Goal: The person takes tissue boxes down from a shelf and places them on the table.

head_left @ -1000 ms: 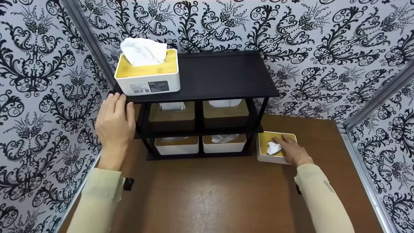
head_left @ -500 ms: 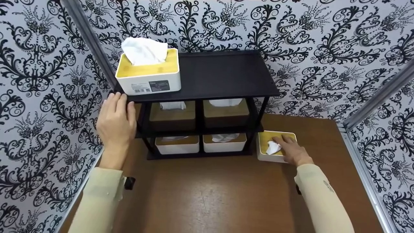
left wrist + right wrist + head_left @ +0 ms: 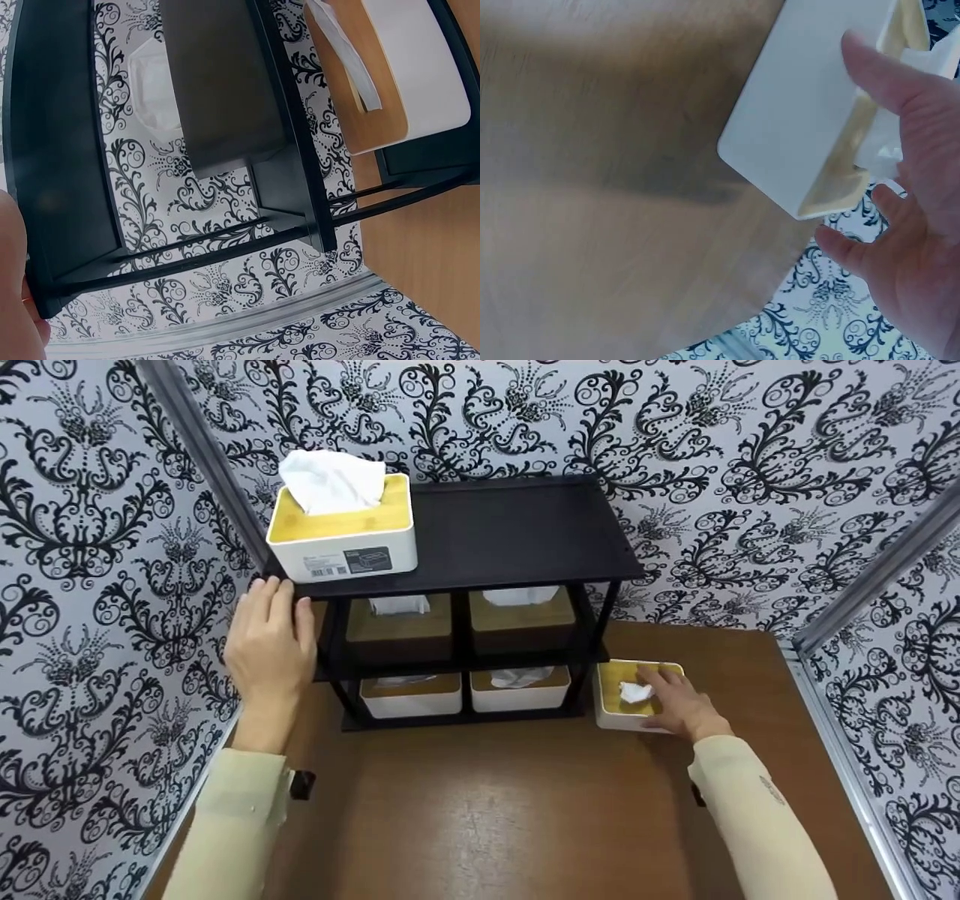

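Observation:
My left hand (image 3: 270, 649) rests against the front left corner of a black shelf rack (image 3: 517, 536), fingers nearly straight. In the left wrist view, part of the hand (image 3: 15, 292) shows at that corner. My right hand (image 3: 679, 705) reaches over a white tissue box (image 3: 622, 722) with a wood-look lid, standing on the table right of the rack. A crumpled white tissue (image 3: 634, 692) sticks out of its slot beside my fingers. In the right wrist view, the thumb (image 3: 877, 71) lies along the box's white wall, while the other fingers are spread out past it.
Another tissue box (image 3: 341, 556) stands at the left end of the top shelf. Two boxes sit on the middle shelf and two on the bottom one. Patterned walls (image 3: 750, 510) with metal edge strips (image 3: 840, 757) enclose the brown table (image 3: 480, 810).
My right hand has shifted on the box, its thumb now down at the front wall and the fingers higher. The tissue beside it has moved slightly. The left hand stays put.

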`<state>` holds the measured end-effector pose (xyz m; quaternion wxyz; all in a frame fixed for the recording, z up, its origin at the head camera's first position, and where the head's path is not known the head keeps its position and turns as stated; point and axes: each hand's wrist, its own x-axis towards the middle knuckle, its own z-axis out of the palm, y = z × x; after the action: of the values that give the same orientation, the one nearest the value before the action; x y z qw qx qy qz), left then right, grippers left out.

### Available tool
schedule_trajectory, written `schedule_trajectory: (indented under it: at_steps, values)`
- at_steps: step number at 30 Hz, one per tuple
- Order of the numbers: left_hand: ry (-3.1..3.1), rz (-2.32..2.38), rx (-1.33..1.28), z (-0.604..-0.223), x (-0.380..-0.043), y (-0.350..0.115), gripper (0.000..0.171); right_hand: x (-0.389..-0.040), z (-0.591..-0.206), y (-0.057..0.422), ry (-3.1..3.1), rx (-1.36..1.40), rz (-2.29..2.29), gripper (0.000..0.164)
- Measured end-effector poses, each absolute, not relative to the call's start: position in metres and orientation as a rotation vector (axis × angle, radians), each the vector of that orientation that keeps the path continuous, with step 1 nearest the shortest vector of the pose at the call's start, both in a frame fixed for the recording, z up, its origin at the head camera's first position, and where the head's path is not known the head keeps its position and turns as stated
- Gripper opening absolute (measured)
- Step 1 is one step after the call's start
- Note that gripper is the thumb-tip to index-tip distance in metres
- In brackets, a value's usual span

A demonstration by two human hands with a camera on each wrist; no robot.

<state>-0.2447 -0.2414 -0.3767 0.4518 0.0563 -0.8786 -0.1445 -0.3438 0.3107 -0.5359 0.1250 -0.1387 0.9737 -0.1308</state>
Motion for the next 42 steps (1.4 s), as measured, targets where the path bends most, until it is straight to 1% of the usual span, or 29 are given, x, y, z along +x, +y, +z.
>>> schedule_trajectory:
  at_steps: [5, 10, 22, 30, 33, 42]
  values:
    - [-2.174, -0.367, 0.147, -0.378, -0.245, -0.244, 0.038, -0.345, -0.524, 0.310, 2.821, -0.355, -0.386, 0.100]
    - [-2.174, -0.379, 0.142, -0.379, -0.244, -0.243, 0.038, -0.343, -0.517, 0.320, 2.826, -0.315, -0.390, 0.105]
    - [-2.158, -0.351, 0.127, -0.380, -0.245, -0.247, 0.038, -0.333, -0.495, 0.350, 2.827, -0.227, -0.497, 0.106]
    - [-2.172, -0.378, 0.140, -0.379, -0.245, -0.247, 0.038, -0.330, -0.461, 0.356, 2.843, -0.223, -0.479, 0.113]
    - [-2.176, -0.382, 0.145, -0.379, -0.244, -0.247, 0.038, -0.330, -0.441, 0.355, 2.892, -0.268, -0.492, 0.109]
    - [-2.172, -0.395, 0.131, -0.379, -0.246, -0.244, 0.038, -0.332, -0.369, 0.343, 3.119, -0.341, -0.542, 0.079]
